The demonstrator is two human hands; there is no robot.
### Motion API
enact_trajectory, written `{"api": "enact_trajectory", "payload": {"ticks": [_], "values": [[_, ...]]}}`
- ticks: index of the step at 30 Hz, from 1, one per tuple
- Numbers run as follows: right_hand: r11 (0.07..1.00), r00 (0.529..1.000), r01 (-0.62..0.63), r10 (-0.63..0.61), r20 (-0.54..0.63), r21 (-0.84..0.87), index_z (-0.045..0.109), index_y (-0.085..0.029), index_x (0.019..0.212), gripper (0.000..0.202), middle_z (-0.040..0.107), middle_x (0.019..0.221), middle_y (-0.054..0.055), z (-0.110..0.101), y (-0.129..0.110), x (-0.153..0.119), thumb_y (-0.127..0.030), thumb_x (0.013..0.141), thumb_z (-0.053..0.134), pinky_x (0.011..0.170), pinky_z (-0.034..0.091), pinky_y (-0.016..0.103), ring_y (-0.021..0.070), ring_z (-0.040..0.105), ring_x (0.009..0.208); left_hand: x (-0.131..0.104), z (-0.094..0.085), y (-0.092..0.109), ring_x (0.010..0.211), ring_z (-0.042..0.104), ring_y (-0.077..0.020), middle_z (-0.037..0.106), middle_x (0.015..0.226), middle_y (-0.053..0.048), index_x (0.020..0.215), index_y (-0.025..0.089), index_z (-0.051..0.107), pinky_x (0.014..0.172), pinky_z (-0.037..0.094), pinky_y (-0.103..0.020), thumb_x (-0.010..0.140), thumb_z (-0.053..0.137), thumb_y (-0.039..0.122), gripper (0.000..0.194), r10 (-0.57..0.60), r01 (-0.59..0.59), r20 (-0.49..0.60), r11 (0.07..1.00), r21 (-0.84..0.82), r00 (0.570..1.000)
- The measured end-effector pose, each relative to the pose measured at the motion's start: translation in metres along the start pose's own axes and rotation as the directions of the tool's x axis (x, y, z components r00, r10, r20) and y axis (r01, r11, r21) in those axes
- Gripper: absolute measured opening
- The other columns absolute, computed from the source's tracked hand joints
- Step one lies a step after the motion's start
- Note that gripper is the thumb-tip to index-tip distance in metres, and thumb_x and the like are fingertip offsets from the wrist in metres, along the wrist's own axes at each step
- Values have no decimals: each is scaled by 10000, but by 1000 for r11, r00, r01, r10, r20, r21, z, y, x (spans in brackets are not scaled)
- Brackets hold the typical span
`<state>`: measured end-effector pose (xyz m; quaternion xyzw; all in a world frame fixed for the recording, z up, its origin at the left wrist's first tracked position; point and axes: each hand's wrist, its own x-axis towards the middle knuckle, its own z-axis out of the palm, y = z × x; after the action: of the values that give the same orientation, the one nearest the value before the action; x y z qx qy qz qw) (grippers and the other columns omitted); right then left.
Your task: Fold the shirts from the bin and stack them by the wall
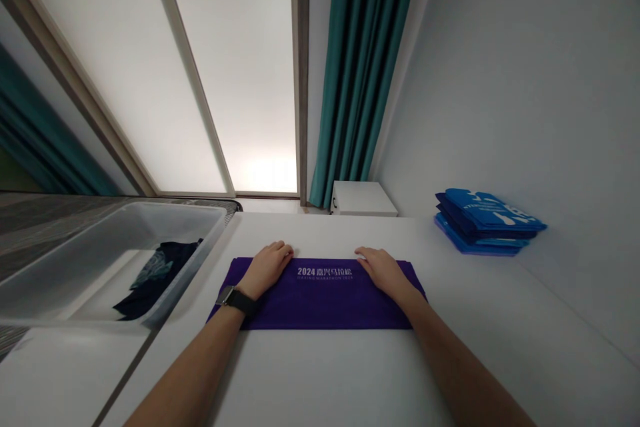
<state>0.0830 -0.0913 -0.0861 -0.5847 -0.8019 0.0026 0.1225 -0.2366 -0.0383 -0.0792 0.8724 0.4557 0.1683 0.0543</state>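
Purple folded cloth [325,303] lay flat on the desk [325,380], left hand [269,268] and right hand [383,271] at its far edge, honestly couldn't tell if either grip was pinching it. Forearms [197,357] partly blocked its ends. Plastic bin [160,223] with dark cloth [167,273] sat left, blue stack [487,223] right.

Purple cloth [325,307], flat wide rectangle, white "2024" print [325,273] near far edge, lying crosswise on white table [320,377].
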Motion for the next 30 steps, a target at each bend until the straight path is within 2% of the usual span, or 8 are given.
{"api": "enact_trajectory", "payload": {"ticks": [4, 6, 8, 11, 14, 17, 22, 30], "values": [[993, 987, -48, 30, -161, -110, 615, -197, 1148, 280, 642, 1041, 125, -8, -8, 0, -228, 969, 402, 856, 437, 381, 262, 581, 983, -2, -12, 1, 947, 577, -244, 624, 970, -91, 1008, 203, 639, 868, 428, -394, 969, 380, 225, 262, -32, 36, -42, 994, 103, 999], [990, 979, -65, 39, -202, -123, 603, -199, 1192, 320, 633, 1075, 134, -12, -20, -1, -235, 974, 372, 868, 433, 394, 269, 567, 995, -5, -18, 16, 1010, 565, -262, 628, 1043, -105, 1080, 209, 631, 902, 416, -422, 968, 371, 211, 283, 0, 11, -89, 992, 125, 996], [994, 982, -45, 26, -186, -95, 567, -186, 1262, 366, 618, 1175, 143, -11, -37, -4, -247, 980, 342, 907, 426, 412, 278, 549, 1072, -9, -17, 39, 1107, 541, -263, 622, 1158, -103, 1187, 219, 592, 959, 401, -426, 977, 371, 237, 306, 84, -71, -101, 990, 125, 991], [999, 991, 11, -15, -132, -35, 469, -169, 1384, 440, 523, 1384, 141, 0, -61, -10, -285, 991, 310, 1047, 358, 434, 271, 444, 1283, -17, -2, 73, 1304, 441, -255, 508, 1409, -105, 1359, 197, 469, 1086, 332, -424, 984, 388, 330, 406, 221, -213, -56, 970, 114, 974], [1000, 998, 16, -16, -62, -12, 397, -139, 1445, 500, 410, 1496, 141, 15, -73, -15, -327, 996, 284, 1139, 257, 457, 255, 332, 1395, -24, 19, 88, 1390, 363, -245, 426, 1493, -119, 1429, 170, 390, 1137, 289, -436, 990, 358, 396, 495, 249, -248, 2, 963, 104, 969], [1000, 1000, 9, -9, -11, 1, 366, -117, 1468, 542, 357, 1526, 144, 22, -74, -15, -365, 998, 263, 1169, 199, 480, 253, 278, 1428, -27, 30, 87, 1410, 339, -233, 405, 1509, -116, 1445, 162, 376, 1155, 271, -434, 995, 336, 411, 516, 223, -223, 19, 968, 116, 975], [1000, 999, 30, -30, 15, 7, 335, -136, 1489, 568, 315, 1550, 109, 19, -62, -13, -411, 1003, 229, 1182, 184, 459, 224, 240, 1445, -28, 29, 76, 1413, 335, -233, 392, 1518, -96, 1461, 180, 368, 1161, 268, -435, 993, 340, 440, 536, 204, -203, 1, 971, 128, 979], [990, 987, -133, 136, 82, -41, 361, -196, 1481, 580, 326, 1548, 78, 17, 1, -16, -434, 995, 153, 1175, 159, 498, 216, 253, 1441, -27, 19, 47, 1404, 353, -213, 404, 1511, -77, 1465, 189, 376, 1159, 268, -439, 1006, 276, 471, 548, 129, -133, 32, 976, 173, 991]]}}
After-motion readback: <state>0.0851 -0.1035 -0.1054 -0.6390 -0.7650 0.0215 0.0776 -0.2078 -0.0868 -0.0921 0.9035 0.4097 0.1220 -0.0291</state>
